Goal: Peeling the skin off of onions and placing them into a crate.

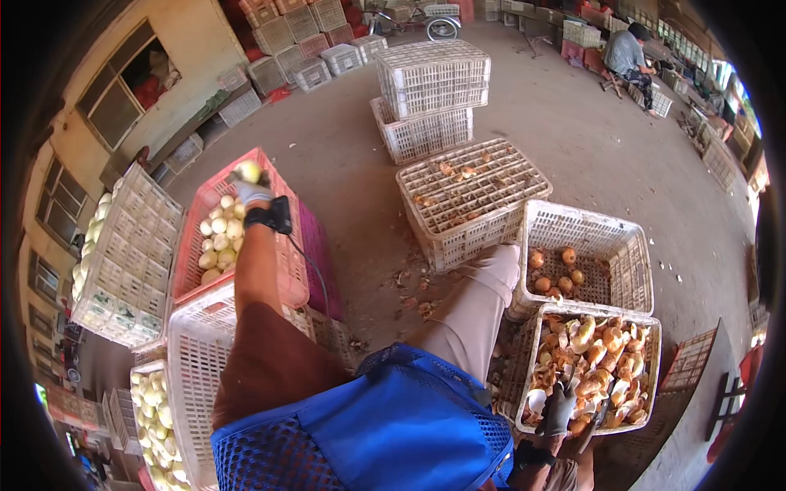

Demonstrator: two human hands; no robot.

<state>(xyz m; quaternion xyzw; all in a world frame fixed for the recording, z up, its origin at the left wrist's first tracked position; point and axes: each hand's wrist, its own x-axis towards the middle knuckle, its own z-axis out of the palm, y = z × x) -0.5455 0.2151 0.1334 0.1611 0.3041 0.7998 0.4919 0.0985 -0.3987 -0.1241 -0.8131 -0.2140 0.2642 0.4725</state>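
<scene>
My left hand (250,189), in a pale glove with dark fingertips, holds a peeled onion (248,171) over the far end of a red plastic crate (199,239). Peeled onions (222,228) lie in that crate. A black device with a cable is strapped to my left wrist. My right hand (559,406), also gloved, is low over a white crate (654,368) full of onion skins (605,356). Whether its fingers grip anything is unclear. Beside it is a long, narrow, dark tool (594,423), perhaps a knife. Unpeeled onions (566,284) lie in the white crate beyond.
An upturned crate (473,184) with skins on it stands ahead, with stacked white crates (433,80) behind. More crates of peeled onions (161,423) are at left. A metal-grey board (691,393) slants at lower right. A seated person (629,58) is far right.
</scene>
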